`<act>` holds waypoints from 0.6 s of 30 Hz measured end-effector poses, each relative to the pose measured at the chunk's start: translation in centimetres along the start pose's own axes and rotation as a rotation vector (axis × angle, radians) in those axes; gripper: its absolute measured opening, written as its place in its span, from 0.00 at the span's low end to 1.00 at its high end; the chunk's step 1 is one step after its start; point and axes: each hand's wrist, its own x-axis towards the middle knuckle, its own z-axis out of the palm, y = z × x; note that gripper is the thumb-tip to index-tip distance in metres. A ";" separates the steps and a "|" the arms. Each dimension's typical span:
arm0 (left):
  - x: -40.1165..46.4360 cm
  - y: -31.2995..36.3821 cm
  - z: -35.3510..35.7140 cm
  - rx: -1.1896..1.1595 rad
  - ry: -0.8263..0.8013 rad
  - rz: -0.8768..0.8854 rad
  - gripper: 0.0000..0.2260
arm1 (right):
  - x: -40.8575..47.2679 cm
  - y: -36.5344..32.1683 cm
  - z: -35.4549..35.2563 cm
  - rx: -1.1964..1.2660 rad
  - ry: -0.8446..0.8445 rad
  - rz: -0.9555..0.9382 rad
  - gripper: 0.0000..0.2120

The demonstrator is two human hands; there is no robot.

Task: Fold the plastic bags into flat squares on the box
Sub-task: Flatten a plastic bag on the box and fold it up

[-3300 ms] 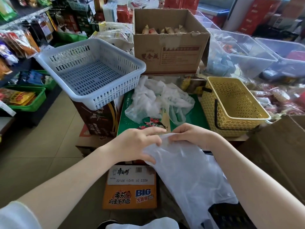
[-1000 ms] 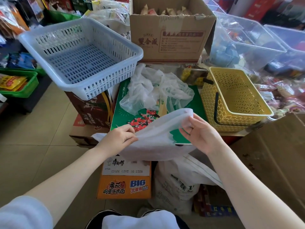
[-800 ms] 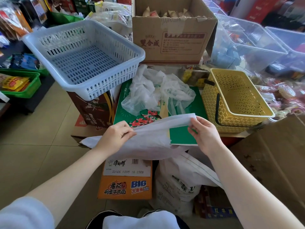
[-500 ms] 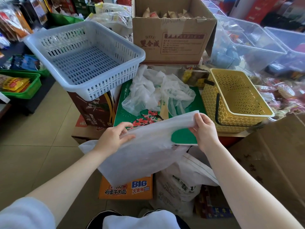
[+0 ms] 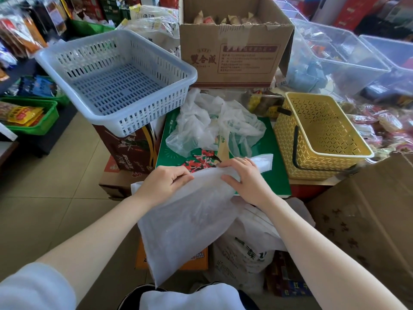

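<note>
Barely begun, I judge: the left hand (image 5: 164, 183) pinches and the right hand (image 5: 243, 177) presses the unfolded plastic bag (image 5: 185, 222) at centre frame, draped off the green box (image 5: 273, 175), while crumpled bags (image 5: 212, 126) wait above.

A flat green box (image 5: 276, 175), its lid printed with red flowers, is serving as the work surface. A heap of crumpled clear plastic bags (image 5: 212, 124) is lying on its far half. A white plastic bag (image 5: 190, 220) is lying across its near edge and hanging down in front of it. A yellow lattice basket (image 5: 321, 135) is standing just beside the box on the right. A pale blue slotted basket (image 5: 116, 79) is sitting on a brown carton (image 5: 129, 151) to the left, and a tan cardboard carton (image 5: 234, 52) is standing behind.
</note>
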 end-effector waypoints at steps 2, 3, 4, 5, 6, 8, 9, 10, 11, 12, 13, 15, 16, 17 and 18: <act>0.0 0.0 -0.4 0.006 -0.005 0.004 0.27 | 0.1 0.3 -0.1 -0.047 0.059 -0.016 0.10; 0.0 -0.1 -0.6 0.012 -0.008 -0.002 0.28 | 0.2 0.3 -0.3 -0.079 0.086 -0.033 0.09; 0.0 -0.2 -0.8 0.016 -0.012 -0.012 0.29 | 0.3 0.3 -0.6 -0.097 0.101 -0.060 0.08; 0.0 -0.3 -1.0 0.018 -0.016 -0.024 0.30 | 0.4 0.4 -0.8 -0.088 0.104 -0.089 0.07; 0.0 -0.4 -1.2 0.018 -0.016 -0.032 0.31 | 0.5 0.3 -1.0 -0.057 0.089 -0.111 0.06; 0.1 -0.5 -1.5 0.032 -0.018 -0.041 0.33 | 0.7 -0.1 -1.6 0.016 0.022 -0.108 0.07; 0.1 -0.6 -1.6 0.051 -0.022 -0.043 0.34 | 0.8 -0.3 -1.8 0.032 -0.016 -0.093 0.08; 0.2 -0.7 -1.7 0.076 -0.027 -0.041 0.34 | 0.9 -0.5 -2.0 0.030 -0.050 -0.073 0.10; 0.2 -0.9 -1.8 0.106 -0.032 -0.034 0.34 | 1.0 -0.7 -2.3 0.022 -0.077 -0.047 0.11; 0.2 -1.0 -1.9 0.140 -0.030 -0.017 0.34 | 1.1 -1.0 -2.5 0.037 -0.107 -0.009 0.11; 0.3 -1.1 -2.0 0.174 -0.016 0.007 0.33 | 1.2 -1.2 -2.7 0.097 -0.144 0.035 0.10; 0.3 -1.1 -2.2 0.219 0.047 0.062 0.31 | 1.2 -1.4 -3.2 0.292 -0.259 0.144 0.06; 0.3 -1.1 -2.3 0.234 0.080 0.090 0.30 | 1.2 -1.4 -3.5 0.358 -0.338 0.189 0.04; 0.4 -0.9 -2.4 0.247 0.101 0.122 0.29 | 1.1 -1.3 -3.7 0.361 -0.421 0.198 0.03; 0.4 -0.7 -2.4 0.261 0.106 0.157 0.28 | 1.0 -1.3 -3.9 0.316 -0.495 0.190 0.05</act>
